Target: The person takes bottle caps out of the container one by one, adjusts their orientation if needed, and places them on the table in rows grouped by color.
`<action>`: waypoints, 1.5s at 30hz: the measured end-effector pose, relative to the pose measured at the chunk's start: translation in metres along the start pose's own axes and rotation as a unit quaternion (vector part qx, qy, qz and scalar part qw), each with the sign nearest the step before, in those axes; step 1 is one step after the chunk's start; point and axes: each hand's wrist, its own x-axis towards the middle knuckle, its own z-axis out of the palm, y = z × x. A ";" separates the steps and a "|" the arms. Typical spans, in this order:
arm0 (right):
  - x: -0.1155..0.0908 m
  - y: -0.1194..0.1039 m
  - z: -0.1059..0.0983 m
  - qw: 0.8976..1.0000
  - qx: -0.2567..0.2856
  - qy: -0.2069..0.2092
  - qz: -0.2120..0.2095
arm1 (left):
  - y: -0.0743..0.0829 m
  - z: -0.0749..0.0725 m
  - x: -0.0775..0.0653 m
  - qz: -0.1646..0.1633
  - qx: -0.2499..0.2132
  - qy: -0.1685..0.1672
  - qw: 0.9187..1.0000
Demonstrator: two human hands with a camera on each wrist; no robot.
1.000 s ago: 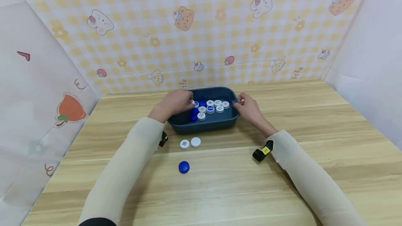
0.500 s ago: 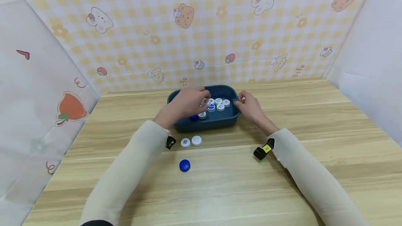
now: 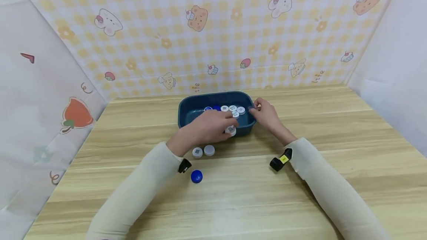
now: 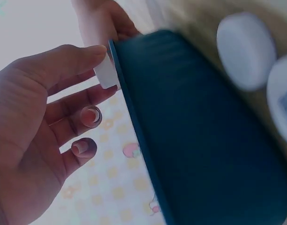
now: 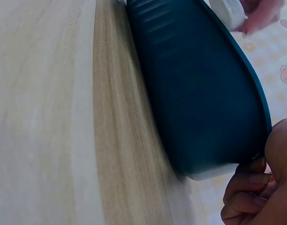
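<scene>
On the counter (image 3: 253, 195), the blue cap (image 3: 197, 176) lies nearest, then two white caps (image 3: 209, 150) side by side; best keep the sleeve off them. The left fingers (image 3: 236, 122) pinch a third white cap (image 3: 231, 131) at the near rim of the bin (image 3: 197, 103); it needs lift enough not to catch. More caps (image 3: 232, 109) lie inside. The right fingers (image 3: 256, 101) grip the bin's right end, and should hold firm against sliding.

Covered, cropped and blurred around the bin (image 3: 190, 107)
In the head view, the left hand (image 3: 210, 126) covers some of the bin's front and contents; print on the white caps (image 3: 232, 108) inside is too small to read. Both wrist views hide the interior. The left one crops a printed cap (image 4: 283, 101); the right one blurs the held cap (image 5: 227, 13).
</scene>
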 end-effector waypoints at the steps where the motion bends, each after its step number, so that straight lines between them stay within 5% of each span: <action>1: 0.000 0.000 0.000 1.000 0.001 -0.001 0.000 | 0.001 0.002 -0.002 0.003 -0.002 0.001 1.000; 9: -0.001 -0.001 0.000 1.000 0.002 0.002 0.003 | 0.007 0.006 -0.014 0.011 -0.006 0.033 0.999; 14: -0.001 -0.001 0.001 1.000 0.004 0.002 0.008 | 0.016 0.010 -0.024 0.025 -0.021 0.006 0.999; 21: -0.002 -0.002 0.001 1.000 0.009 -0.002 0.009 | 0.024 0.019 -0.031 0.004 -0.001 -0.028 1.000; 45: -0.003 -0.002 0.000 1.000 0.008 0.001 0.004 | 0.026 0.042 -0.037 -0.047 0.051 -0.020 0.997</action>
